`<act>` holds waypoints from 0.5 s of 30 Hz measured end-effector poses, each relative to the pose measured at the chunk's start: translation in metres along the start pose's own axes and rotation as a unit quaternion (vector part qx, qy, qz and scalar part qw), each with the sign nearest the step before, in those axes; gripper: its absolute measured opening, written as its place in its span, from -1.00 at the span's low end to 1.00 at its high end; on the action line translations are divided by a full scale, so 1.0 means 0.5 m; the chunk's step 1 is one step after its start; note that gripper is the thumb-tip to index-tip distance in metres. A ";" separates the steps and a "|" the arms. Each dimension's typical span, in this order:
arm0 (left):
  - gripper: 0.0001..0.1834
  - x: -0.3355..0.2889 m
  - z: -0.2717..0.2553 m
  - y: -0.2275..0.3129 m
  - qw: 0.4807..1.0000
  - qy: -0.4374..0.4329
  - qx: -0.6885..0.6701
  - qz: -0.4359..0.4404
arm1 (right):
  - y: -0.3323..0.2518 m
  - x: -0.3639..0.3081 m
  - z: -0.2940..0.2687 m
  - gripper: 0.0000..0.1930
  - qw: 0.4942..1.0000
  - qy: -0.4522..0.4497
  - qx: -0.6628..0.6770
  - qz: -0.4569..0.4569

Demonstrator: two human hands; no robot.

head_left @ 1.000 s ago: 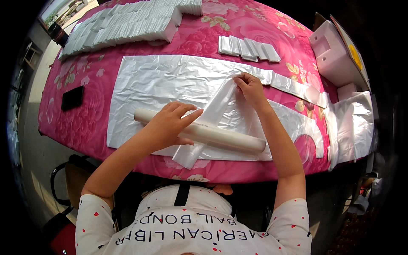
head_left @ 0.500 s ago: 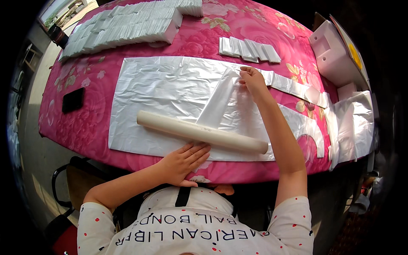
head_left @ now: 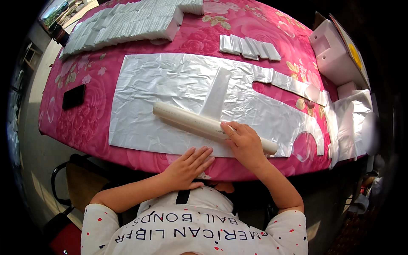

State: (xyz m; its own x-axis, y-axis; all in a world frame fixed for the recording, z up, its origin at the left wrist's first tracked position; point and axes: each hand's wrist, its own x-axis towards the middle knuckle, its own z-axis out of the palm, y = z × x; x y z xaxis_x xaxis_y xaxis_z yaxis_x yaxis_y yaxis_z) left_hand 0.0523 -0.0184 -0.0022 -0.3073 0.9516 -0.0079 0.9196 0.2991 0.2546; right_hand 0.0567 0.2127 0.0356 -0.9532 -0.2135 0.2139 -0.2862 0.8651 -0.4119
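A white plastic apron (head_left: 157,80) with curved cut-outs and long straps lies spread on the table. Across it slants a cream plastic tube (head_left: 187,117). My right hand (head_left: 245,143) bends over the tube's right part, thumb and fingers against it. From behind the tube a narrow folded strip of white film (head_left: 216,91) points away from me. My left hand (head_left: 191,168) rests flat at the apron's near edge, fingers stretched out, holding nothing, just short of the tube.
Long rows of folded white plastic packets (head_left: 131,29) fill the far left, and a short row of packets (head_left: 248,47) lies far right of centre. A black phone (head_left: 74,97) is at left. A white foam box (head_left: 335,51) and heaped film (head_left: 350,127) stand right. The pink tablecloth (head_left: 91,127) is floral.
My right hand has let go of the folded strip's far end and come down onto the tube. The tube has shifted right. My left hand has barely moved.
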 end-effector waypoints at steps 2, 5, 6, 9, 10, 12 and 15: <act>-0.16 -0.002 -0.007 0.000 1.000 -0.001 -0.028 -0.005 | 0.052 -0.009 -0.024 -0.50 0.998 0.040 -0.010 0.056; -0.12 -0.002 -0.014 -0.027 0.992 0.039 -0.091 0.078 | 0.151 -0.041 -0.071 -0.51 0.977 0.117 -0.079 0.162; -0.13 0.002 -0.023 -0.037 0.992 0.046 -0.095 0.074 | 0.170 -0.054 -0.083 -0.51 0.969 0.123 -0.073 0.202; -0.13 0.016 -0.054 -0.061 0.993 0.048 -0.087 0.060 | 0.173 -0.074 -0.105 -0.51 0.952 0.137 -0.050 0.270; -0.13 0.016 -0.048 -0.060 0.995 0.029 -0.079 0.061 | 0.156 -0.080 -0.105 -0.51 0.963 0.124 -0.036 0.236; -0.13 0.018 -0.030 -0.059 0.996 -0.009 -0.060 0.064 | 0.109 -0.082 -0.096 -0.50 0.981 0.098 -0.007 0.168; -0.14 0.008 -0.011 -0.019 0.999 -0.018 0.011 0.041 | 0.017 -0.069 -0.068 -0.51 0.994 0.000 0.069 0.087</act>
State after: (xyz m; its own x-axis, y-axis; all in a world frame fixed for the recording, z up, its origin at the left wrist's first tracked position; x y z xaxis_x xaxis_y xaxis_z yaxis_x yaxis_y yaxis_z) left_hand 0.0410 -0.0180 0.0005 -0.2225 0.9747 -0.0234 0.9466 0.2217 0.2343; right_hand 0.0905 0.2428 0.0550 -0.9895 -0.0653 0.1290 -0.1271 0.8185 -0.5603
